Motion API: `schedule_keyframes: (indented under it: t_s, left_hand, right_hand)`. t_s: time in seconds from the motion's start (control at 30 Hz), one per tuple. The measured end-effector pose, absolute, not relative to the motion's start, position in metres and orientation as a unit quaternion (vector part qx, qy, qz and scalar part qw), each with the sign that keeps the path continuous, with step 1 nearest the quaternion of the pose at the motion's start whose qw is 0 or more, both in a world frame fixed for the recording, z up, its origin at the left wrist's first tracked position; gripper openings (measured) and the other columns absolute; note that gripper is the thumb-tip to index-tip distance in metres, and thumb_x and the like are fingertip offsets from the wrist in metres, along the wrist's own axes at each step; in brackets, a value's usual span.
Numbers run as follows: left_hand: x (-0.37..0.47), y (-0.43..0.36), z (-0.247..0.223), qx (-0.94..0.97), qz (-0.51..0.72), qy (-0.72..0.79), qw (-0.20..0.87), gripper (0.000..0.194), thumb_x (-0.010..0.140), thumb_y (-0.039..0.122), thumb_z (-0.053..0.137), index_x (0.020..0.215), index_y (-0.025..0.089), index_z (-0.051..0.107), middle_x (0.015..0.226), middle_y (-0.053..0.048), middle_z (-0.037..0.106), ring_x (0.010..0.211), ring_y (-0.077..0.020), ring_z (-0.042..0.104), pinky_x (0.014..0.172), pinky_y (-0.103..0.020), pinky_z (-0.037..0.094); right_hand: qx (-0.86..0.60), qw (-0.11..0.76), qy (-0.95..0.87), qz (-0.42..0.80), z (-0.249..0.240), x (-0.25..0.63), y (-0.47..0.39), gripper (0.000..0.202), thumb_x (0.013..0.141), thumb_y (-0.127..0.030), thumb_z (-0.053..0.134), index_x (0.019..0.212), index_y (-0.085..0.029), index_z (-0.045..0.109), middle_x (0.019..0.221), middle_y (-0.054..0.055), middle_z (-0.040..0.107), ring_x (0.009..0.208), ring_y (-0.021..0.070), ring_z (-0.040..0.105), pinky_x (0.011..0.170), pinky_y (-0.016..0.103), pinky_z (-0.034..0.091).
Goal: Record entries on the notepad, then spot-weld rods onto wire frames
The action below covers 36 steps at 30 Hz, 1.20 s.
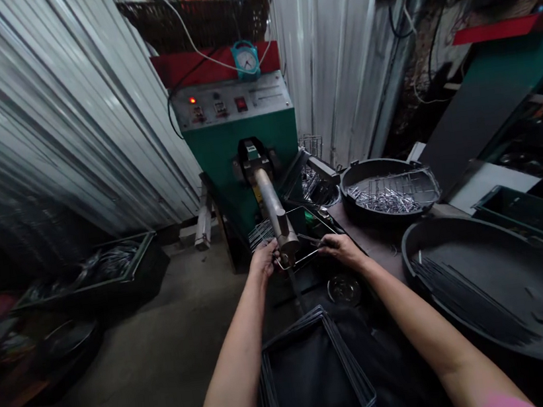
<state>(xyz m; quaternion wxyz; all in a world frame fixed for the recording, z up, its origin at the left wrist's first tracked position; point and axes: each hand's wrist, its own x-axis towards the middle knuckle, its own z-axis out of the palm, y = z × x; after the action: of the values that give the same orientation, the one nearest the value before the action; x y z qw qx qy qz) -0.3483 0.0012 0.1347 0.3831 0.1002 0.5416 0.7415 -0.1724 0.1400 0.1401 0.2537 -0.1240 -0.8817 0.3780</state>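
A bent metal wire frame (307,257) is held under the tip of the spot welder's round arm (274,206). My left hand (265,260) is closed on the frame's left end, right beside the welder tip. The fingers of my right hand (341,249) pinch the frame's right side. Part of the frame is hidden behind the welder arm and my fingers. Below my hands, a stack of rectangular wire frames (337,341) rests on my lap, over dark cloth.
The green welding machine (219,153) has a lit red lamp and a blue clock (246,58). At right stand a round pan of short metal pieces (348,180) and a larger pan with thin dark rods (536,275). A bin of metal parts (152,262) sits at left.
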Motion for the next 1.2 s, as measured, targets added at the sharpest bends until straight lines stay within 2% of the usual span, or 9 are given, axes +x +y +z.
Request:
schedule_keyframes:
  t_s: [0.1,0.2,0.33,0.43,0.53,0.7,0.87,1.03,1.2]
  left_hand:
    - [-0.35,0.0,0.132,0.098,0.739,0.543,0.386,0.027,0.055,0.024,0.07,0.069,0.016,0.049,0.044,0.008,0.045,0.033,-0.0041,0.038,0.034,-0.016,0.028]
    - [-0.353,0.001,0.133,0.094,0.735,0.545,0.392,0.028,0.054,0.025,0.072,0.068,0.015,0.05,0.046,0.005,0.049,0.035,-0.0066,0.043,0.034,-0.018,0.031]
    - [-0.353,0.009,0.136,0.078,0.742,0.546,0.381,0.027,0.056,0.029,0.07,0.064,0.014,0.048,0.042,0.005,0.046,0.032,-0.0067,0.041,0.032,-0.018,0.027]
    - [-0.349,0.011,0.137,0.068,0.758,0.538,0.363,0.027,0.057,0.028,0.07,0.065,0.016,0.047,0.041,0.008,0.042,0.031,-0.005,0.038,0.032,-0.016,0.027]
    - [-0.346,0.004,0.138,0.058,0.77,0.533,0.346,0.025,0.06,0.027,0.068,0.069,0.017,0.047,0.044,0.009,0.043,0.031,-0.0034,0.038,0.032,-0.014,0.027]
    - [-0.336,-0.032,0.14,0.057,0.768,0.529,0.357,0.02,0.064,0.023,0.064,0.07,0.016,0.046,0.043,0.009,0.041,0.029,-0.0006,0.028,0.029,-0.011,0.02]
    - [-0.312,-0.075,0.132,0.101,0.735,0.548,0.387,0.031,0.06,0.03,0.068,0.083,0.016,0.051,0.047,0.008,0.048,0.028,-0.0011,0.028,0.028,-0.011,0.021]
    - [-0.29,-0.106,0.13,0.112,0.715,0.561,0.402,0.035,0.06,0.035,0.069,0.084,0.016,0.052,0.048,0.007,0.051,0.028,-0.0002,0.027,0.029,-0.011,0.021]
    - [-0.284,-0.123,0.13,0.104,0.715,0.571,0.391,0.035,0.059,0.036,0.069,0.082,0.016,0.052,0.047,0.007,0.05,0.028,-0.0008,0.029,0.029,-0.011,0.021]
  right_hand:
    - [-0.118,0.27,-0.891,0.346,0.151,-0.169,0.138,0.018,0.072,-0.035,0.059,0.072,-0.018,0.063,0.075,0.001,0.06,0.07,0.0134,0.055,0.065,0.023,0.041]
    - [-0.17,0.373,-0.843,0.348,0.149,-0.151,0.13,0.019,0.071,-0.036,0.059,0.076,-0.019,0.063,0.09,0.005,0.059,0.086,0.0166,0.055,0.076,0.027,0.04]
    - [-0.361,0.458,-0.692,0.425,0.097,-0.11,0.112,0.028,0.073,-0.04,0.053,0.088,-0.017,0.06,0.084,0.004,0.059,0.08,0.0161,0.055,0.072,0.028,0.043]
    - [-0.499,0.433,-0.541,0.52,0.041,-0.084,0.095,0.033,0.065,-0.042,0.058,0.085,-0.016,0.056,0.067,0.0,0.055,0.059,0.0122,0.052,0.048,0.022,0.041]
    - [-0.494,0.398,-0.41,0.655,0.013,-0.069,0.085,0.025,0.064,-0.036,0.057,0.08,-0.017,0.056,0.056,-0.003,0.048,0.043,0.0087,0.043,0.031,0.017,0.026]
    - [-0.393,0.344,-0.291,0.802,0.035,-0.065,0.091,0.018,0.06,-0.019,0.058,0.078,-0.016,0.057,0.057,-0.001,0.047,0.047,0.0083,0.046,0.028,0.014,0.026]
    - [-0.316,0.308,-0.283,0.852,0.06,-0.065,0.092,0.013,0.064,-0.02,0.058,0.075,-0.017,0.054,0.062,-0.001,0.049,0.054,0.0098,0.05,0.035,0.017,0.037]
    - [-0.344,0.309,-0.361,0.81,0.069,-0.065,0.073,0.023,0.066,-0.031,0.062,0.082,-0.017,0.053,0.068,0.0,0.053,0.061,0.0119,0.054,0.046,0.022,0.043]
    - [-0.404,0.392,-0.62,0.547,0.048,-0.063,0.049,0.024,0.076,-0.037,0.051,0.089,-0.018,0.054,0.075,0.001,0.056,0.066,0.0126,0.054,0.058,0.024,0.044]
